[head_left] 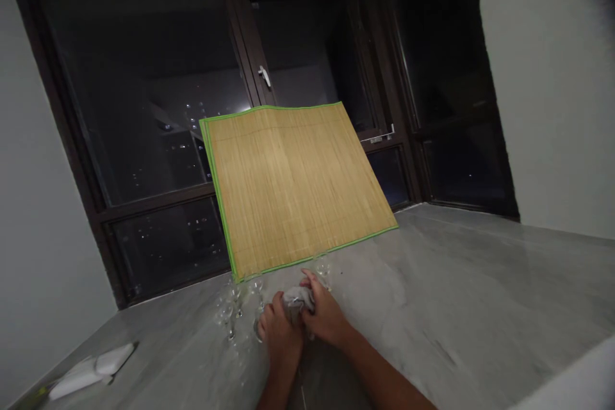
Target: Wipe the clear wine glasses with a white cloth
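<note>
A crumpled light grey cloth [298, 298] is between my two hands, low in the middle of the head view. My left hand [278, 330] is curled round a clear glass [258, 325], whose edge shows at the left of the fingers. My right hand [324, 311] grips the cloth from the right, its index finger raised. Several clear stemmed glasses stand just left of my hands, one of them a wine glass [225, 315]. Another clear glass [323, 267] is behind my right hand. The part of the held glass under the cloth is hidden.
A bamboo mat [298, 186] with green edging leans upright against the dark-framed window [158, 198], behind the glasses. On the grey marble sill [423, 307], a white wrapped bundle [91, 371] lies at the far left. Walls flank the window.
</note>
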{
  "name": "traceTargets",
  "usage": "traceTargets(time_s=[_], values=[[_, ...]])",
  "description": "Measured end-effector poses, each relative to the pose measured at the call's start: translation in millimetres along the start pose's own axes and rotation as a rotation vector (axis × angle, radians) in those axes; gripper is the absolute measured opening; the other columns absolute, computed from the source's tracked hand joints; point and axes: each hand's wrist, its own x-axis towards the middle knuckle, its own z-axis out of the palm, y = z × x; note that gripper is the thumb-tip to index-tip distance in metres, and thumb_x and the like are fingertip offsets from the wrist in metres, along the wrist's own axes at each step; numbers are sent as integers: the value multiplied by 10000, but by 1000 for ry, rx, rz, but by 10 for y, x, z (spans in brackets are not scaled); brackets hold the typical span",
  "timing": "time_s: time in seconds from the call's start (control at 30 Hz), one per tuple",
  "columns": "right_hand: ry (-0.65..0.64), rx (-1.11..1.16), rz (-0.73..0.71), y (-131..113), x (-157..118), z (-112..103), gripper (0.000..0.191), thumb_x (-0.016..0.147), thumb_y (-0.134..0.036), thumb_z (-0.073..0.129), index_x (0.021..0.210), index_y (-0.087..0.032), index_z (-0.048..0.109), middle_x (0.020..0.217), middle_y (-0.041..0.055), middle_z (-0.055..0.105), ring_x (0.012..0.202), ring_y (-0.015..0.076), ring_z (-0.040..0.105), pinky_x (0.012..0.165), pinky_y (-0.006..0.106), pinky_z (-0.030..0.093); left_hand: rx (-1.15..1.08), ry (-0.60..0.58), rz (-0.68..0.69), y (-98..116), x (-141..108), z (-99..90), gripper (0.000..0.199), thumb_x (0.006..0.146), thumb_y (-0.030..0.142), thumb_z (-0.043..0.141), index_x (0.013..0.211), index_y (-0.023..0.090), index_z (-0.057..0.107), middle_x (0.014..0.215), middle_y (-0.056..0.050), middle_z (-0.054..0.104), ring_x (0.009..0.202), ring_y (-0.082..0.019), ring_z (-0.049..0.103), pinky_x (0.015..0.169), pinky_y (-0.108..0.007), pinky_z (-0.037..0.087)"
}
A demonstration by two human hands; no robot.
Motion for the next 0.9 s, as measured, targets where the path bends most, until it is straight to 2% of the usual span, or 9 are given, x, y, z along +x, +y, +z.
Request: traceTargets(time_s=[0.1, 0.2, 0.27, 0.37, 0.47, 0.6, 0.77, 0.9], values=[[110, -117, -11, -8, 23, 9, 765, 693, -104, 540, 1437, -164, 373, 1323, 129, 530, 1256, 257, 473, 1101, 411, 360, 22, 17, -12, -16, 7, 25, 512, 864, 366, 547, 1328, 167, 461, 1127, -127, 597, 1128, -322, 540, 989, -453, 340], [140, -188, 20, -7, 34, 12, 663, 763, -120, 505, 1417, -157, 408, 1298, 140, 551, 1253, 274, 476, 1099, 439, 358, 39, -1, -7, -23, 0, 49, 505, 867, 315, 539, 1344, 178, 445, 1139, -121, 592, 1133, -308, 535, 988, -437, 339], [83, -182, 23, 2, 22, 19, 618, 800, -116, 462, 1415, -157, 419, 1298, 137, 565, 1223, 252, 511, 1085, 414, 378, 52, -13, -12, -27, -9, 62, 505, 862, 295, 544, 1346, 190, 446, 1144, -117, 592, 1131, -311, 533, 989, -442, 332], [-47, -140, -14, 17, -15, 29, 698, 768, -101, 469, 1458, -155, 381, 1306, 127, 576, 1198, 215, 542, 1070, 357, 398, 52, -19, -10, -33, -25, 69, 475, 880, 295, 520, 1341, 200, 457, 1123, -112, 594, 1119, -309, 538, 995, -458, 317], [-125, -135, -47, 21, -42, 14, 826, 685, -124, 540, 1488, -149, 352, 1338, 134, 561, 1242, 232, 519, 1079, 350, 388, 41, -20, 11, -36, -38, 62, 472, 875, 253, 511, 1342, 199, 467, 1117, -110, 589, 1110, -299, 537, 1005, -462, 300], [-200, -117, -21, 18, -39, -41, 859, 663, -154, 566, 1496, -164, 354, 1350, 137, 572, 1238, 248, 538, 1059, 361, 400, 40, -35, 63, -34, -40, 37, 480, 822, 181, 538, 1299, 213, 515, 1096, -94, 585, 1104, -291, 529, 1002, -443, 297], [-257, -48, 44, 11, -25, -78, 828, 669, -154, 588, 1472, -216, 396, 1115, 67, 705, 1055, 235, 638, 938, 339, 457, -1, -62, 71, -23, -45, 6, 461, 796, 158, 540, 1255, 207, 549, 1073, -98, 592, 1103, -290, 528, 1004, -439, 297], [-240, 147, 83, 28, 4, -66, 734, 630, -127, 628, 1349, -226, 522, 1043, 32, 705, 921, 198, 646, 837, 298, 479, -71, -77, 79, -20, -57, 12, 474, 765, 154, 552, 1236, 216, 554, 1087, -90, 602, 1113, -282, 532, 1009, -428, 298]])
